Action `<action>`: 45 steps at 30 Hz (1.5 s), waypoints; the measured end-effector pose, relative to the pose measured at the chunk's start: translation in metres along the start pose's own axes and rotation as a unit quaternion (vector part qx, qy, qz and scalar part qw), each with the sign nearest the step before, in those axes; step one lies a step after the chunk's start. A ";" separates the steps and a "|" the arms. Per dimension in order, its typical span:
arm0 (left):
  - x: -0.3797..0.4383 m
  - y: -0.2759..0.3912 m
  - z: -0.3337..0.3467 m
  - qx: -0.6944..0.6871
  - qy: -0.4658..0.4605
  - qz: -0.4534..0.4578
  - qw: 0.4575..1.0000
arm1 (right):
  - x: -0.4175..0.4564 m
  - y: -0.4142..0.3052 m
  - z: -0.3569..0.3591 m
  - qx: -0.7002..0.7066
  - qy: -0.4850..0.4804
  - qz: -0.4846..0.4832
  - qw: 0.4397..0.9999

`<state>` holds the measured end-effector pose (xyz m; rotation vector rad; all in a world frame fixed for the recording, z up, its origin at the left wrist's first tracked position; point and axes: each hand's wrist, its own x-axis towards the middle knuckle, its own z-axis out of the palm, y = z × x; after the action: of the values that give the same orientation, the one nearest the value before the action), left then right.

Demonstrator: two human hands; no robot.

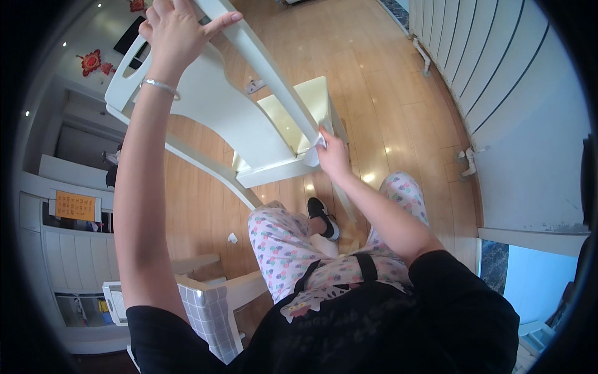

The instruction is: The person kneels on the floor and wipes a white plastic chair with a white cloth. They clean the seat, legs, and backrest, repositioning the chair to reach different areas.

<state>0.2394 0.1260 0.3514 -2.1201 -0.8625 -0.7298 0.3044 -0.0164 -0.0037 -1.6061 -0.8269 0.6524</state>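
A white wooden chair [219, 107] stands before me, its backrest leaning toward the upper left of the view. My left hand [177, 32] is at the top end of the backrest, the thumb lying over one side post and the fingers on its far side, partly hidden. Lower down, that same post [275, 77] meets the seat [310, 103]. There my right hand [332, 154] pinches a thin white cloth or wipe [312, 156] wrapped against the post. One chair leg [345, 203] runs down between my knees.
A white radiator [476, 56] with pipes lines the wall at right. Behind my left elbow stands a table with a grey checked cloth [205, 308]. A small white scrap [232, 238] lies on the wood floor [196, 196]. Another small object [254, 86] lies beyond the backrest. White cabinets [74, 257] line the left side.
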 end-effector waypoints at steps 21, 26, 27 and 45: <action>0.008 -0.021 0.035 -0.018 0.019 0.016 1.000 | 0.066 -0.117 0.013 0.113 0.092 -0.296 0.944; 0.008 -0.032 0.032 -0.075 -0.022 0.010 0.997 | 0.100 -0.232 -0.009 0.069 0.033 -0.256 0.964; 0.006 -0.034 0.030 -0.075 -0.012 0.010 0.997 | 0.097 -0.255 -0.013 0.058 0.024 -0.253 0.965; 0.002 -0.020 0.031 -0.065 0.048 -0.028 0.996 | 0.084 -0.096 -0.081 -0.298 -0.117 -0.678 0.661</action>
<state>0.2318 0.1612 0.3430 -2.1618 -0.8469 -0.9317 0.4022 0.0121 0.1081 -0.9245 -2.2267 -0.6031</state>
